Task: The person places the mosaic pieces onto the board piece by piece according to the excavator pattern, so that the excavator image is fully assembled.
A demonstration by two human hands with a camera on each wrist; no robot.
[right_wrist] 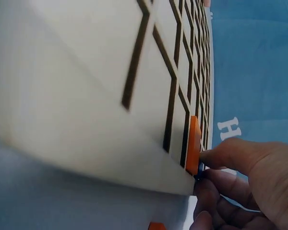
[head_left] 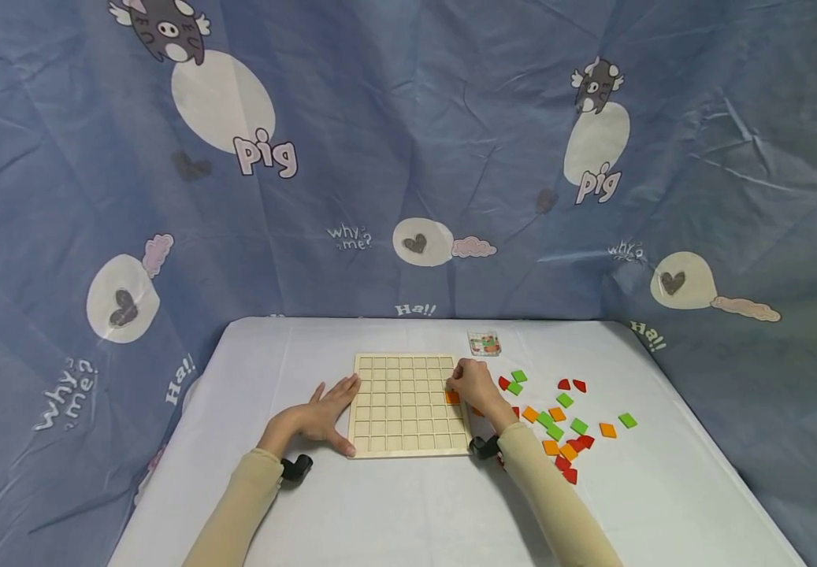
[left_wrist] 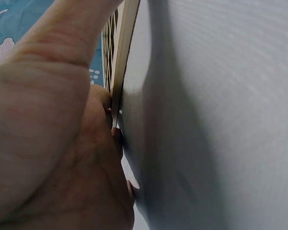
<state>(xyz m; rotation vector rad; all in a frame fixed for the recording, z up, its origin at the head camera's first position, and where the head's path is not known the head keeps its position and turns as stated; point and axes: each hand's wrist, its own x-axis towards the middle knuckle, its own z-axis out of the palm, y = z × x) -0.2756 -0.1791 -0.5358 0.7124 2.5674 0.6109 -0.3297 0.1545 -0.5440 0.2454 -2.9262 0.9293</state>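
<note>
A pale wooden board [head_left: 408, 453] with a raised square grid lies flat on the table. My left hand [head_left: 319, 417] spreads along its left side, fingertips at the upper left edge and thumb at the near left corner. The left wrist view shows the palm [left_wrist: 57, 158] beside the board's edge [left_wrist: 122, 57]. My right hand [head_left: 475, 383] is over the board's right edge, thumb and index finger pinching at an orange tile [head_left: 453, 398] in the right-hand column. In the right wrist view the thumb tip meets the far side of that orange tile [right_wrist: 194, 146]; the other fingers curl below.
Loose green tiles [head_left: 565, 400], orange tiles [head_left: 608, 431] and red rounded pieces [head_left: 570, 476] lie scattered right of the board, some near my right forearm. A small patterned card [head_left: 484, 343] is beyond the board's far right corner. Blue printed cloth [head_left: 408, 173] hangs behind the white table [head_left: 394, 512].
</note>
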